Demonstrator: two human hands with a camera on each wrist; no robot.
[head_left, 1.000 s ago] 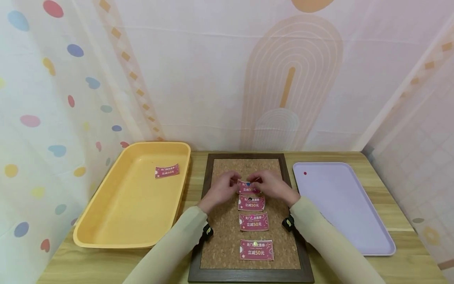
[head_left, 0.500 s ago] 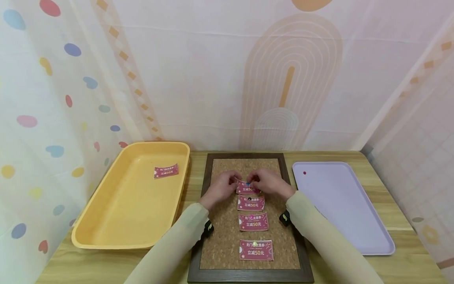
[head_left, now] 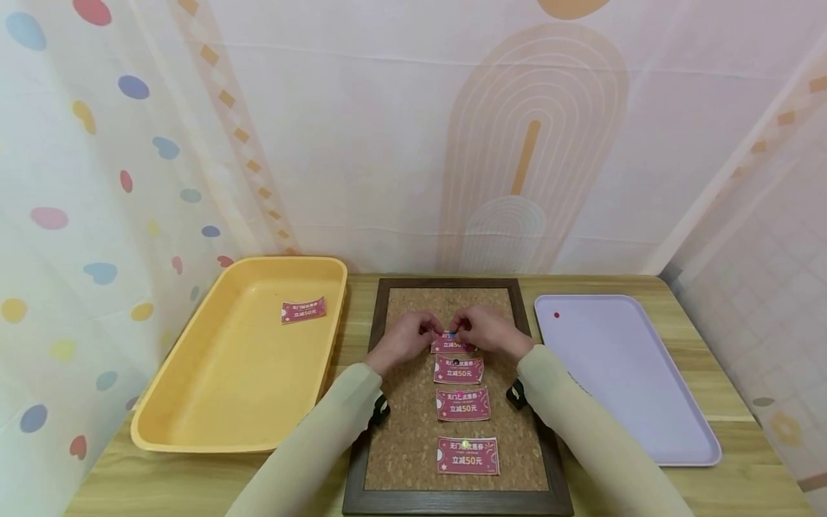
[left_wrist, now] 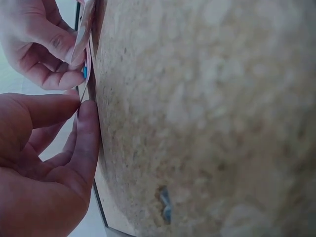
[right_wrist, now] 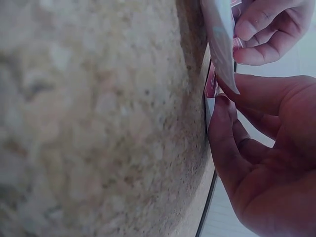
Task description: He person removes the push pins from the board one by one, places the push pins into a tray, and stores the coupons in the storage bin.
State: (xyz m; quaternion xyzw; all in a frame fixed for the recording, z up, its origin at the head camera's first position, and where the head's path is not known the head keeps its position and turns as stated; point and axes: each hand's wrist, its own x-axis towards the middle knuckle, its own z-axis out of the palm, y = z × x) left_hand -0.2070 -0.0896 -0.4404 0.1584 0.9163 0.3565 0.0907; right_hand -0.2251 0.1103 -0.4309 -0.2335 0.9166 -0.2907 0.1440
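At the upper part of the cork board [head_left: 400, 459], my left hand [head_left: 405, 339] pinches the left edge of the topmost pink coupon [head_left: 454, 345]. In the left wrist view, thumb and index fingers [left_wrist: 88, 123] meet on its thin edge. My right hand [head_left: 491, 332] pinches the same coupon's right side, thumb against index finger in the right wrist view. A blue pushpin [left_wrist: 85, 72] sits at the coupon's top, partly hidden by the right fingers. Below hang more pink coupons: one with a black pin [head_left: 456, 362], one with a pink pin [head_left: 460, 395], one with a yellow-green pin [head_left: 465, 444].
Left of the board stands a deep yellow tray [head_left: 239, 449] with one pink coupon [head_left: 304, 310] inside. To the right lies a shallow lilac tray [head_left: 633, 373] holding a red pin [head_left: 556, 315]. All rest on a wooden table [head_left: 711, 345] against a patterned curtain.
Both hands stay at the topmost coupon. The right hand has shifted slightly left and its fingers have closed in at the coupon's upper edge; the left hand has barely moved.
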